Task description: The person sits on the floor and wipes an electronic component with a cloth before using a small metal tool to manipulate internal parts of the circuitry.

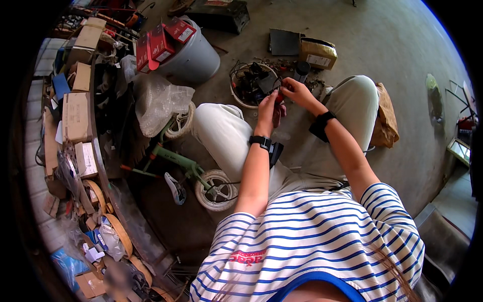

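Note:
My left hand [267, 111] and my right hand [298, 92] meet between my knees, just over the near right side of a round pale tub [233, 89]. Both have their fingers closed, pinched close together around something small. A bit of red and a thin dark strand show between the fingertips, but the thing itself is too small and covered to name. Tangled black parts and cables [250, 79] fill the tub. Right behind my right hand stands a dark cylindrical can [302, 70].
A torn cardboard box [318, 54] and loose metal bits lie beyond the tub. Red boxes [160, 44] top a grey bin [197, 63]. Left are bubble wrap [162, 103], a small green bike [173, 156] and a cluttered shelf [76, 117]. A brown paper bag [386, 118] stands beside my right knee.

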Motion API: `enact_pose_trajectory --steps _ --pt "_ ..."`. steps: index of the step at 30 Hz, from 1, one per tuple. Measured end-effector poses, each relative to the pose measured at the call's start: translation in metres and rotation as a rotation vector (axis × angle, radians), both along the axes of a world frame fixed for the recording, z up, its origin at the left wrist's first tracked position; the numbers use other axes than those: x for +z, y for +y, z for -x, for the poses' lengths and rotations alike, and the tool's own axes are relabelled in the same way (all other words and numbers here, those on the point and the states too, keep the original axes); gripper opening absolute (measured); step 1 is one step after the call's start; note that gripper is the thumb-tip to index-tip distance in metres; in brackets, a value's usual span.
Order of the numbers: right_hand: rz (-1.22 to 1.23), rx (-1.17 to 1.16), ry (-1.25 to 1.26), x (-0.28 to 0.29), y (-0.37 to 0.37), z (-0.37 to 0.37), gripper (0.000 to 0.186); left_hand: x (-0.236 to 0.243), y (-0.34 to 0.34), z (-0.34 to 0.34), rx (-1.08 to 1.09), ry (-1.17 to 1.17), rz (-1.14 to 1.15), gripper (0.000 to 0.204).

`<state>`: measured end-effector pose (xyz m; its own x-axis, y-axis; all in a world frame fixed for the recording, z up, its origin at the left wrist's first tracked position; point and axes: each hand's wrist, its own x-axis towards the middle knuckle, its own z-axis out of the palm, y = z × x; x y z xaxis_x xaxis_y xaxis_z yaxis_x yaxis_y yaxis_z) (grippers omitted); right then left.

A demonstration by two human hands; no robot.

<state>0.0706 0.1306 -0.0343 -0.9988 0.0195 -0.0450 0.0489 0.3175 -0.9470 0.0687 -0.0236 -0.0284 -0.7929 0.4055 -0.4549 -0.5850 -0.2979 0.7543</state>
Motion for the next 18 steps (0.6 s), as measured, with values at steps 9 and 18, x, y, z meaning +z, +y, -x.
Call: enact_pose_trajectory --steps 9,18 --pt "-0.094 0.014 0.170 0.013 -0.003 -0.006 0.023 0.003 -0.002 0.001 -0.030 0.073 0.094 0.037" --pt "-0.185 -0.029 0.304 0.011 -0.004 -0.006 0.022 0.007 0.000 0.001 -0.050 0.007 0.050 0.039"
